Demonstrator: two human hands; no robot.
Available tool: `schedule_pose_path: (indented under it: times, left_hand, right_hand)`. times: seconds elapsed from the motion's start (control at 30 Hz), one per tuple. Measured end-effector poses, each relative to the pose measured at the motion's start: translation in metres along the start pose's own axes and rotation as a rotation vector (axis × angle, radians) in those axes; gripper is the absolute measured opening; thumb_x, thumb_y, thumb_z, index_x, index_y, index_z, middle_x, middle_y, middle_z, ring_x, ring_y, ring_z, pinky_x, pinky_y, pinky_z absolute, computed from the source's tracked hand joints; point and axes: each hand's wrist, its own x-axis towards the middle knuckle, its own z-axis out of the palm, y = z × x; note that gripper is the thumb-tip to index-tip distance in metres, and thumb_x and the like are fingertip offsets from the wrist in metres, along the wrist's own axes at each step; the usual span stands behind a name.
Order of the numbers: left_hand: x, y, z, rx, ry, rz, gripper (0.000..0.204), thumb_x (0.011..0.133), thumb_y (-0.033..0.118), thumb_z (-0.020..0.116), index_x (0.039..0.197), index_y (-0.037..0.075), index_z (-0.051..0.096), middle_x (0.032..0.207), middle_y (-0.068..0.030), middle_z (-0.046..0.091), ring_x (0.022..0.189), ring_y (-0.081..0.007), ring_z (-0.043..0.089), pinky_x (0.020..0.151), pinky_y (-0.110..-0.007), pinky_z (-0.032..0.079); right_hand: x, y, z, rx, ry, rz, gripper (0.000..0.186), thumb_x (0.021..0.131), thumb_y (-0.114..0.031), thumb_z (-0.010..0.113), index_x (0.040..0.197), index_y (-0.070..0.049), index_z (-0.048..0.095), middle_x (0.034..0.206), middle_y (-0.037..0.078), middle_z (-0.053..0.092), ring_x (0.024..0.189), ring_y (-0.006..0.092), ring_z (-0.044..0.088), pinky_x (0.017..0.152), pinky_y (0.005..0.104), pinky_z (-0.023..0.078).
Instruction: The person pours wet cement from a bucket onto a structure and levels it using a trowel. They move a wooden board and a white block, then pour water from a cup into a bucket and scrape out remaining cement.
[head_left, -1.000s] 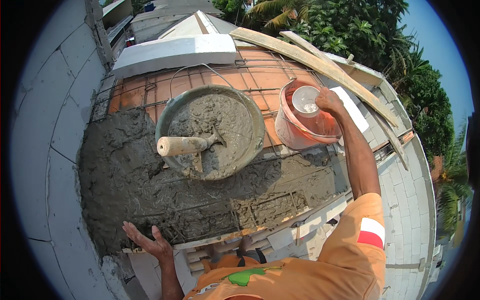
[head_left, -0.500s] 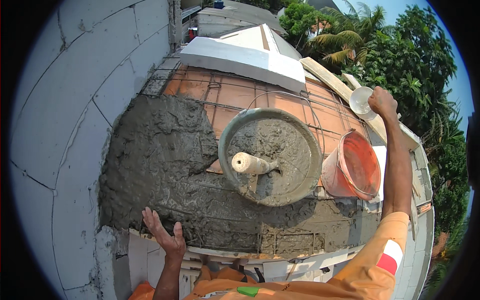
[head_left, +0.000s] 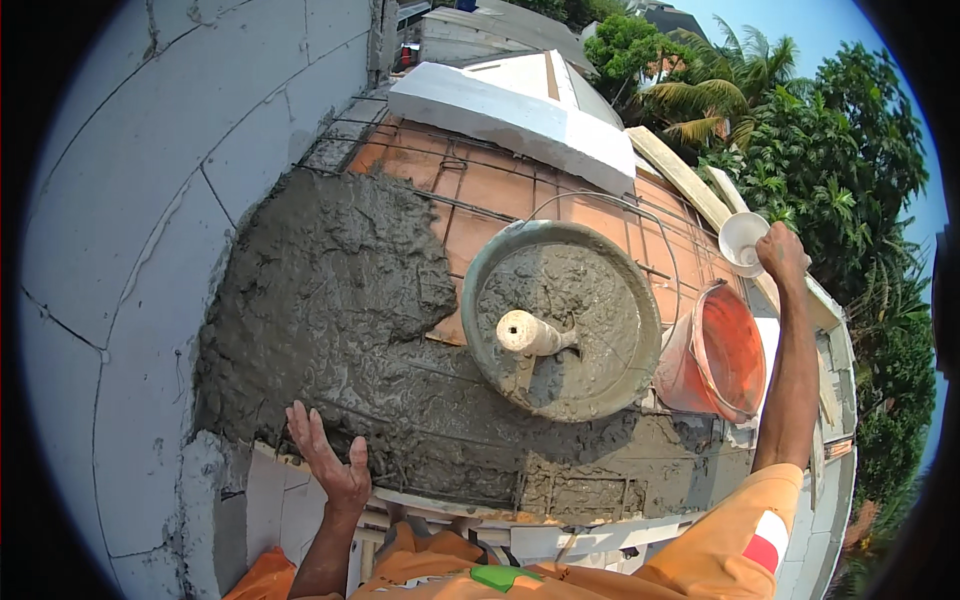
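Note:
My right hand (head_left: 783,254) is stretched out to the far right, closed on the rim of a small white cup (head_left: 743,243), whose open mouth faces me. My left hand (head_left: 328,458) is open, fingers spread, over the near left edge of the wet grey mortar (head_left: 300,290). Between my hands stands a round bucket (head_left: 482,370) full of wet mortar, its wire handle leaning back. A trowel (head_left: 532,334) sticks in that mortar, its pale handle pointing up toward me. To its right a worn orange-red bucket (head_left: 683,365) stands tilted, stained grey inside.
Steel rods (head_left: 470,200) run across an orange-brown board (head_left: 500,180) beyond the mortar. A long white block (head_left: 510,125) lies at the back, with planks (head_left: 675,175) at the right edge. A grey block wall (head_left: 130,270) rises on the left; trees (head_left: 830,150) stand beyond the right edge.
The view has shifted slightly, so most things sit farther right. My right hand, with the white cup, appears slightly lower. My left hand stays spread over the near edge.

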Motion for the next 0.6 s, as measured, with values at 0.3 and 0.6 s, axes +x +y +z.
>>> schedule_pose_path:
  times: [0.3, 0.6]
  left_hand:
    - [-0.004, 0.0, -0.003, -0.023, 0.023, 0.01, 0.068, 0.096, 0.035, 0.052, 0.147, 0.0, 0.024, 0.152, -0.026, 0.02, 0.141, -0.0463, 0.016, 0.111, -0.06, 0.015]
    - [-0.004, 0.002, 0.004, -0.02, 0.006, 0.03, 0.068, 0.096, 0.036, 0.051, 0.146, 0.001, 0.023, 0.152, -0.0246, 0.019, 0.142, -0.0454, 0.012, 0.112, -0.059, 0.013]
  right_hand:
    - [-0.02, 0.063, -0.008, -0.172, 0.01, 0.093, 0.023, 0.083, -0.019, 0.052, 0.094, -0.002, 0.063, 0.098, 0.023, 0.067, 0.094, 0.0399, 0.065, 0.079, 0.0523, 0.051]
    - [-0.002, -0.026, 0.007, -0.304, 0.199, -0.098, 0.022, 0.088, -0.012, 0.051, 0.086, -0.005, 0.072, 0.09, 0.015, 0.071, 0.082, 0.0295, 0.071, 0.069, 0.043, 0.057]
